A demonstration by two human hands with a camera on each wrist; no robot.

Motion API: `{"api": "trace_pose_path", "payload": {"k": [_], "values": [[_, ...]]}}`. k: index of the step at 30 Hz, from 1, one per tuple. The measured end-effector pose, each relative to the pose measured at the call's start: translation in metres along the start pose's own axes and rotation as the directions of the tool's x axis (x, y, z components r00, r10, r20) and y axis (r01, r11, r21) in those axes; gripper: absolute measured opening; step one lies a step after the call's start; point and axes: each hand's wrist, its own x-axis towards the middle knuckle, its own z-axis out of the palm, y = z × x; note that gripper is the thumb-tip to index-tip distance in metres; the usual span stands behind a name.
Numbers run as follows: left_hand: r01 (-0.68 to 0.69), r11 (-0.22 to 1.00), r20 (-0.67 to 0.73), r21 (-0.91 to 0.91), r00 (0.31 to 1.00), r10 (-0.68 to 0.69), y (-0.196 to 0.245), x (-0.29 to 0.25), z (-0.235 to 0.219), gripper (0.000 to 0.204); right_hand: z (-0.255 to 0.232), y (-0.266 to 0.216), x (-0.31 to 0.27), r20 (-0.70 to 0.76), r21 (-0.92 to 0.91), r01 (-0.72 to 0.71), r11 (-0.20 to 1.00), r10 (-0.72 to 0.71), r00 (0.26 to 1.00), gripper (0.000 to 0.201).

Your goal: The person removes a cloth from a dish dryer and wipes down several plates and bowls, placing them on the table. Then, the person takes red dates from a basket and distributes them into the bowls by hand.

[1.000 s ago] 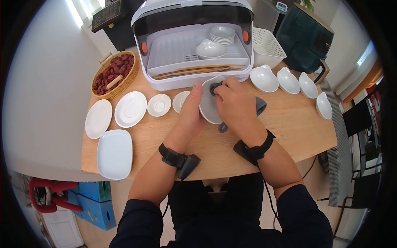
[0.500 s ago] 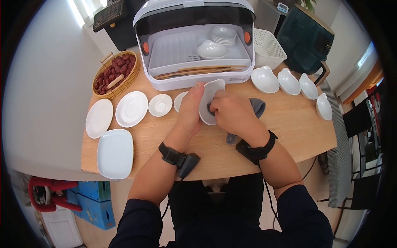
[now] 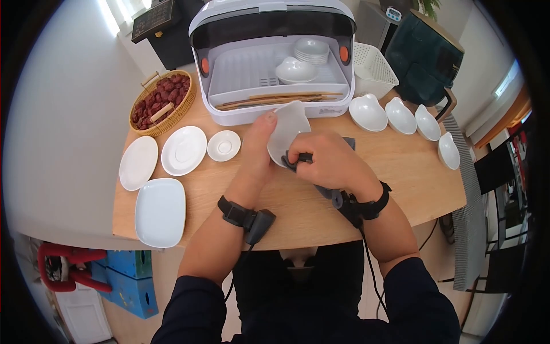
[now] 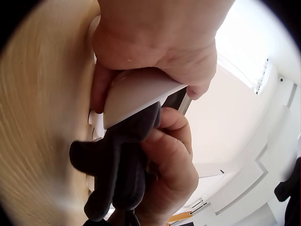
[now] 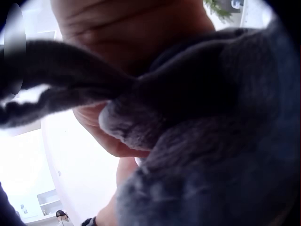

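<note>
My left hand [image 3: 256, 150] grips a white bowl [image 3: 288, 125] by its left side, thumb along the rim, its hollow tilted toward the right hand. In my right hand [image 3: 331, 159] is a bunched dark grey cloth [image 4: 124, 162], pinched by the fingers and pressed at the bowl's lower rim. Loose folds of the cloth hang below the right hand and fill much of the right wrist view. From the left wrist view, the bowl's outer wall [image 4: 134, 94] shows under the left palm, with the cloth against its edge.
Behind the hands stands an open dish box [image 3: 229, 116] holding stacked small dishes [image 3: 311, 49], a bowl [image 3: 296, 71] and chopsticks [image 3: 275, 101]. Several white bowls [image 3: 368, 113] line the right. Plates [image 3: 183, 151], a square plate [image 3: 160, 213] and a basket of dates [image 3: 162, 100] sit left.
The right hand has moved the cloth from the upper inside of the bowl down to its lower rim. My left hand has turned the bowl and shifted it slightly left.
</note>
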Motion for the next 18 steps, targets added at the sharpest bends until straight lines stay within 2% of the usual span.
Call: {"api": "trace_pose_path", "payload": {"k": [1,3,4,6,7,9,13,15,16,18], "values": [[-0.008,1.0,-0.003,-0.001,1.0,0.008,0.004,0.003,-0.001,0.052,0.001,0.0,0.001,0.004,-0.003,0.008,1.0,-0.008,1.0,0.015],[-0.156,0.982,-0.072,-0.103,0.986,0.149,0.011,0.006,-0.006,0.055,0.006,0.0,0.0,-0.267,-0.061,0.049,0.997,-0.063,0.962,0.017],[-0.158,0.982,-0.073,-0.102,0.986,0.151,0.013,0.006,-0.008,0.055,0.008,-0.003,0.001,-0.266,-0.06,0.051,0.997,-0.065,0.962,0.017],[-0.232,0.961,-0.126,-0.152,0.969,0.214,0.015,0.008,-0.01,0.052,0.011,-0.01,0.005,-0.354,0.01,0.179,0.984,-0.164,0.921,0.021],[-0.239,0.959,-0.128,-0.154,0.967,0.22,0.016,0.008,-0.011,0.052,0.014,-0.012,0.007,-0.351,0.007,0.184,0.983,-0.17,0.921,0.021],[-0.185,0.959,-0.101,-0.216,0.981,0.166,0.016,0.008,-0.011,0.058,0.022,-0.011,0.008,-0.424,-0.124,0.276,0.953,-0.303,0.854,0.023],[-0.131,0.955,-0.033,-0.266,0.991,0.127,0.012,0.008,-0.006,0.061,0.019,-0.004,0.004,-0.387,-0.257,0.238,0.937,-0.325,0.863,0.025],[-0.079,0.959,0.051,-0.271,0.994,0.096,0.016,0.003,-0.006,0.064,0.015,-0.007,-0.001,-0.295,-0.322,0.235,0.917,-0.333,0.896,0.028],[-0.056,0.959,0.077,-0.279,0.994,0.08,0.016,0.002,-0.005,0.064,0.013,-0.01,-0.008,-0.307,-0.337,0.207,0.919,-0.315,0.898,0.028],[0.052,0.958,0.165,-0.281,0.986,-0.005,0.015,0.0,-0.003,0.069,0.011,-0.017,-0.022,-0.305,-0.338,0.205,0.919,-0.312,0.9,0.026]]}}
